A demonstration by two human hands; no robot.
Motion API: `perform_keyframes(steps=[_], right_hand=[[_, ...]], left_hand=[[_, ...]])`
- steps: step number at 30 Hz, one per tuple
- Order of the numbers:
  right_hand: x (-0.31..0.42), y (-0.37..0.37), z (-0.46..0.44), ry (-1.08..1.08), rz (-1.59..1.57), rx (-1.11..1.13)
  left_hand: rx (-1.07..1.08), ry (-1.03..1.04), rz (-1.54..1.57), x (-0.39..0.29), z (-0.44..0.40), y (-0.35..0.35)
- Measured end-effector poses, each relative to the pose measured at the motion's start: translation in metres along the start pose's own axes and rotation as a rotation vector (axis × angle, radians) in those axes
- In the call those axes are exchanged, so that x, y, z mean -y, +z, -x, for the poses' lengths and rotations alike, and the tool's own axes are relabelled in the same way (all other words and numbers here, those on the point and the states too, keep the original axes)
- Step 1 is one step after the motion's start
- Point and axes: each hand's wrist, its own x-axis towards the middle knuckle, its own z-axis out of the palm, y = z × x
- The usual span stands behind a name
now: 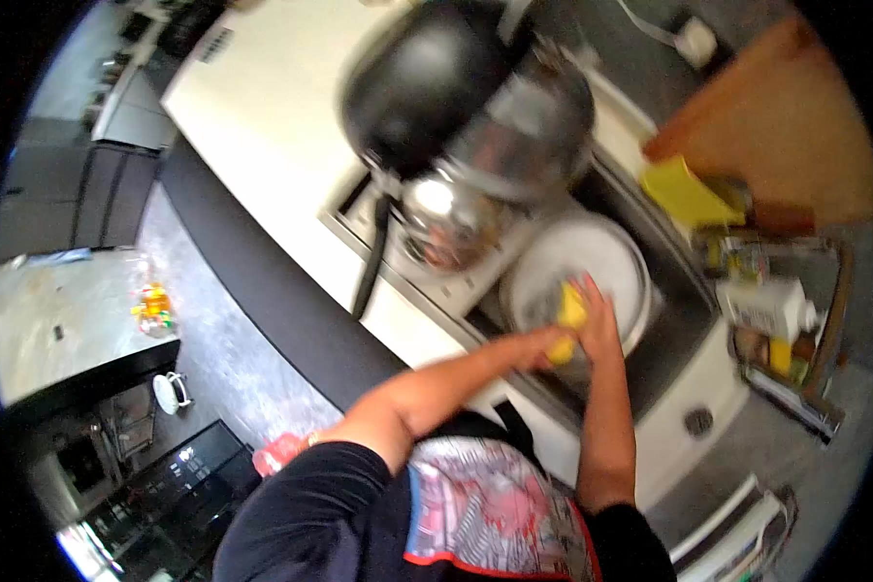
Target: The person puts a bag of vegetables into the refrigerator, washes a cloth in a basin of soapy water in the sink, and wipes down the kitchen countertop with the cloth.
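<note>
Both my hands are on a yellow sponge (573, 308) above the sink. My left hand (541, 349) closes around its lower end. My right hand (599, 318) presses along its right side, fingers bent against it and blurred. Right under my hands a round white plate (601, 250) lies in the sink (671, 361), and other dishes seem stacked beneath it. A grey patch shows on the plate beside the sponge; I cannot make out what it is.
Left of the plate, a shiny metal pot (446, 218), a large black pan (422, 87) and a glass lid (529, 121) are piled on the drainboard (436, 291). At right stand a yellow cloth (689, 192), a wooden board (776, 126) and a rack with a white bottle (761, 306).
</note>
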Motion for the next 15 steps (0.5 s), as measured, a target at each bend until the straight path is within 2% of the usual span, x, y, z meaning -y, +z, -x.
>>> perform_keyframes(steps=[1, 2, 3, 4, 5, 6, 7, 9, 10, 11, 12, 13, 15], right_hand=[[-0.015, -0.016, -0.003, -0.081, 0.052, -0.057], [-0.026, -0.021, -0.003, -0.096, -0.171, -0.082], [-0.034, -0.024, -0.008, -0.115, -0.404, -0.01], [-0.034, -0.013, -0.007, -0.257, -0.467, 0.308], [-0.028, 0.004, -0.005, -0.351, -0.57, 0.429], [-0.02, 0.02, -0.003, -0.472, -0.609, 0.358], [-0.015, 0.028, -0.001, -0.593, -0.65, 0.278], [-0.009, -0.003, -0.008, -0.422, -0.973, 0.403], [0.013, 0.02, 0.004, -0.32, -0.899, 0.122], [0.023, 0.025, 0.01, -0.326, -0.902, 0.137], [0.031, 0.029, 0.013, -0.273, -0.604, 0.094], [0.04, 0.032, 0.017, -0.218, -0.303, 0.046], [0.048, 0.042, 0.021, -0.159, -0.2, 0.015]], left_hand=[[0.115, -0.349, 0.579, -0.014, -0.009, 0.003], [0.199, -0.37, 0.795, -0.041, 0.003, 0.012], [0.255, -0.45, 1.015, -0.048, 0.004, 0.017], [0.358, -0.295, 1.107, -0.093, 0.025, 0.04], [0.38, -0.169, 1.234, -0.067, 0.006, 0.044], [0.395, -0.259, 1.306, -0.053, -0.006, 0.041], [0.596, -0.321, 1.433, -0.067, 0.005, 0.038], [0.388, -0.411, 1.299, -0.074, 0.012, 0.04], [0.387, -0.402, 1.286, -0.07, 0.011, 0.039], [0.539, -0.404, 1.242, -0.066, 0.01, 0.038], [0.693, -0.408, 1.194, -0.07, 0.01, 0.037], [0.697, -0.401, 1.183, -0.073, 0.011, 0.034], [0.486, -0.3, 0.389, -0.089, 0.021, 0.032]])
